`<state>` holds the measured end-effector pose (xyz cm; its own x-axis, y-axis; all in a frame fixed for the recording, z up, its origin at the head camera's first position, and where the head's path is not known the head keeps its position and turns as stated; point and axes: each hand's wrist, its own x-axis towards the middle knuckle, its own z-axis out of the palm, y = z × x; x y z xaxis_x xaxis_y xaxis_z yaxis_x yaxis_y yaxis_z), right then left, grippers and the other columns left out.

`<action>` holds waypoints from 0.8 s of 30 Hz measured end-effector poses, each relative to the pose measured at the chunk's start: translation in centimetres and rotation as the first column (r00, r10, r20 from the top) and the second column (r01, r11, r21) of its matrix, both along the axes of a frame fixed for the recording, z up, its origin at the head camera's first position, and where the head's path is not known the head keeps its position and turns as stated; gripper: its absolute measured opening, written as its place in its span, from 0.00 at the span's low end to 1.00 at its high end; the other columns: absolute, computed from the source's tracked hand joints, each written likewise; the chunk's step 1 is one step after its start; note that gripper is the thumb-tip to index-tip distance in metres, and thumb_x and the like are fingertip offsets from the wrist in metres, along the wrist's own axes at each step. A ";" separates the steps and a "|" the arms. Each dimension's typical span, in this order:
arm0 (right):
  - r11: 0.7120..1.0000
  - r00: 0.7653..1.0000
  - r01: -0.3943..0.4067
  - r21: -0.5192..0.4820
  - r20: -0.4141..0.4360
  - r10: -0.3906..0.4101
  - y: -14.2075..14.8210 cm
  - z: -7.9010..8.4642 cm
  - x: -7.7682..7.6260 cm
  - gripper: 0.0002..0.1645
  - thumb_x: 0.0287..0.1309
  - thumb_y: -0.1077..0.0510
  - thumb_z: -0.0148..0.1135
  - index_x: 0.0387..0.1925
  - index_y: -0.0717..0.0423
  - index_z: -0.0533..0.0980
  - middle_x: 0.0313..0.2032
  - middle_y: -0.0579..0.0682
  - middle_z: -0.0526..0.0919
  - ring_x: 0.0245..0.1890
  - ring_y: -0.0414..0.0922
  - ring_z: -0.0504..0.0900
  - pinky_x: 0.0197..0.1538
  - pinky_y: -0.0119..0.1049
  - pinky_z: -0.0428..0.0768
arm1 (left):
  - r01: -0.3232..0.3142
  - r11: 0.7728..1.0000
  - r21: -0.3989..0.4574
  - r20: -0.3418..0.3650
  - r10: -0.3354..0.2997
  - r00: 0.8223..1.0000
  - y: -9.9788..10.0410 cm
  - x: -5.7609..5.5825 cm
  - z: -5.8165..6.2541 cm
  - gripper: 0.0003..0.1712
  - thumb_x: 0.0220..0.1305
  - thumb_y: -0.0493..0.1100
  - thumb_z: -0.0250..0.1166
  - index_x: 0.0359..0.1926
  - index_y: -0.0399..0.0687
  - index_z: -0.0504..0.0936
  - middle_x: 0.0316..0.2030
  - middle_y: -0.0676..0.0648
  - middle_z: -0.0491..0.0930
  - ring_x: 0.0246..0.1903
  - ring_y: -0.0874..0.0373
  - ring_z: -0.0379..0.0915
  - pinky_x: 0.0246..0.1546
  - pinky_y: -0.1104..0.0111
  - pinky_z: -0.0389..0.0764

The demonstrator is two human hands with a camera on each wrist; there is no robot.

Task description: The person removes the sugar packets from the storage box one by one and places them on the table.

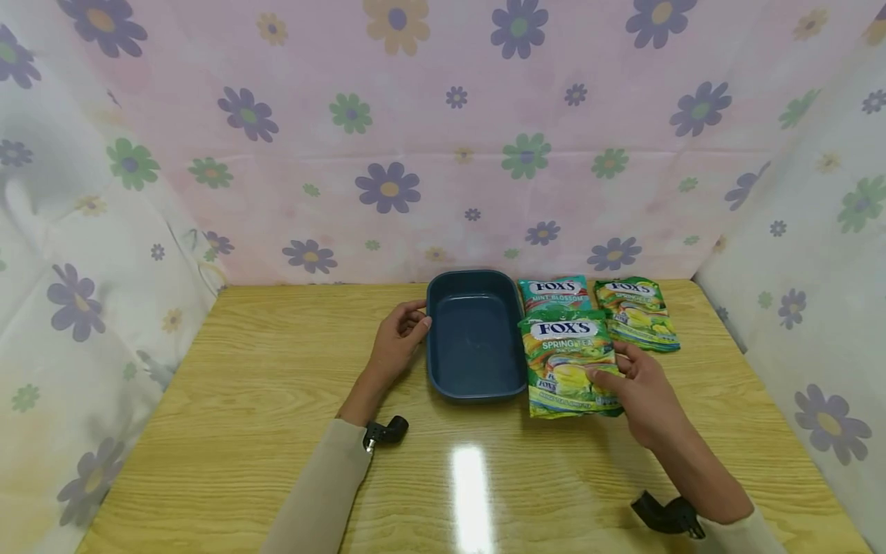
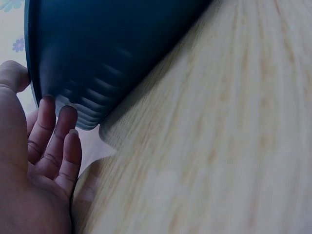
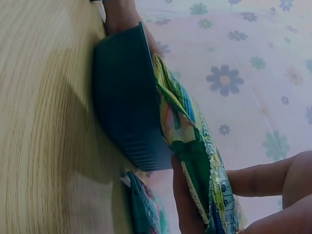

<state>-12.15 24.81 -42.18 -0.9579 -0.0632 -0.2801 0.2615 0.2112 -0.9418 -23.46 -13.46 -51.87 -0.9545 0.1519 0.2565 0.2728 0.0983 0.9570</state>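
A dark blue rectangular plastic basin (image 1: pixel 477 396) sits on the wooden table. My left hand (image 1: pixel 399 342) grips its left rim, thumb at the edge and fingers against the ribbed outer wall, as the left wrist view shows. My right hand (image 1: pixel 640 392) pinches a green and yellow Fox's Spring Tea candy bag (image 1: pixel 564 369) by its right side, thumb in front and fingers behind. That bag is held up just right of the basin, overlapping a teal Fox's Mint Blossom bag (image 1: pixel 554 292) behind it. In the right wrist view the held bag (image 3: pixel 195 146) appears edge-on beside the basin (image 3: pixel 124 92).
Another Spring Tea bag (image 1: pixel 637 314) lies at the table's back right. Flower-patterned cloth (image 1: pixel 443 154) hangs along the back and both sides of the wooden table (image 1: pixel 277 369). Black wrist mounts (image 1: pixel 388 432) are strapped to both forearms.
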 end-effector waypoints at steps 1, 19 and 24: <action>1.000 1.000 -0.013 0.004 0.007 0.013 0.1 0.0 -0.1 0.50 0.79 0.63 0.56 0.84 0.67 0.35 0.82 0.72 0.46 0.80 0.57 0.58 0.75 0.50 0.69 | -0.002 1.000 0.009 -0.004 0.002 1.000 0.0 0.0 0.0 0.23 0.79 0.37 0.63 0.69 0.34 0.76 0.47 0.37 0.80 0.39 0.59 0.78 0.37 0.74 0.78; 0.973 0.987 -0.162 -0.161 -0.010 0.163 2.1 -0.8 -0.9 0.43 0.82 0.63 0.48 0.82 0.72 0.38 0.69 0.64 0.71 0.52 0.33 0.84 0.53 0.34 0.85 | -0.013 1.000 0.028 0.025 0.012 1.000 0.1 -0.2 -0.2 0.23 0.79 0.37 0.62 0.70 0.36 0.77 0.47 0.36 0.79 0.38 0.61 0.77 0.36 0.74 0.76; 0.969 0.980 -0.195 -0.153 0.005 0.198 2.7 -0.8 -1.1 0.34 0.82 0.66 0.46 0.76 0.74 0.44 0.56 0.56 0.76 0.48 0.36 0.84 0.49 0.34 0.86 | -0.013 1.000 0.015 0.026 0.012 1.000 0.0 -0.3 -0.4 0.22 0.79 0.38 0.62 0.69 0.39 0.77 0.47 0.38 0.80 0.37 0.59 0.77 0.35 0.73 0.77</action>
<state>-13.23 27.55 -42.96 -0.9166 -0.2927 -0.2722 0.2485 0.1160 -0.9617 -23.71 -13.46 -52.24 -0.9626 0.1363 0.2341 0.2471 0.0872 0.9651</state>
